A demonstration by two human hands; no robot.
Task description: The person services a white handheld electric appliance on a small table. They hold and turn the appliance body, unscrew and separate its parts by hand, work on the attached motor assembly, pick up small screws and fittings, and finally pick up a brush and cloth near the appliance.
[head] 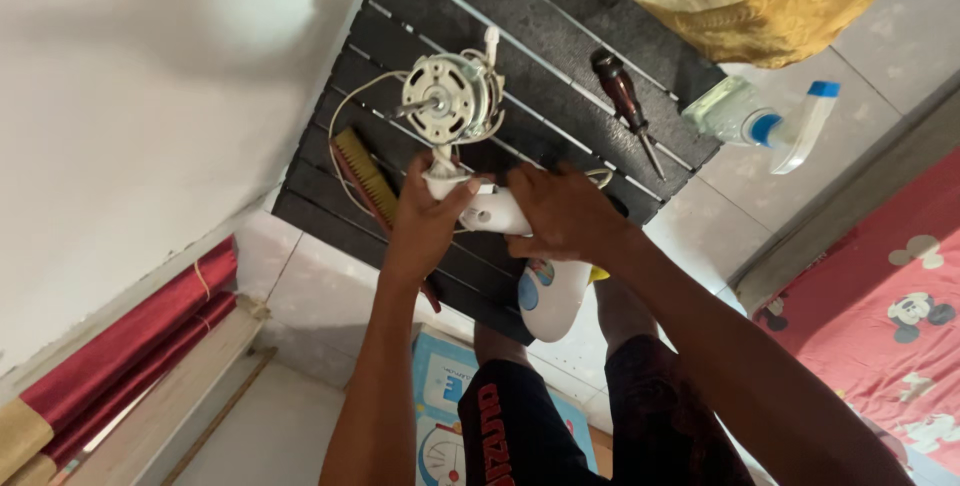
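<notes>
A white plastic fan housing (505,236) is held over the near edge of a black slatted panel (560,36) that lies on a pale tiled floor (890,36). The left hand (425,221) is wrapped around the upper neck of the housing, thumb on top, just below an exposed fan motor (447,98). The right hand (565,211) is closed over the middle of the housing from the other side, fingers curled down onto the plastic. The wider lower end of the housing, marked with blue oval patches, projects past the near edge of the panel, above the person's knees.

The motor stands at the top of the housing, shaft pointing outward, with thin pale wires (345,116) looping from it toward the left edge of the panel. A brush with a red back and straw-coloured bristles (365,178) lies on the panel, just beside the left hand. A screwdriver with a dark brown handle (625,106) lies on the slats toward the panel's right edge, apart from the hands. Off the right edge, a clear spray bottle with a blue nozzle (770,126) lies on the tiles. A yellow cloth (780,16) covers the far corner. A red patterned mat (890,316) is seen at the right.
</notes>
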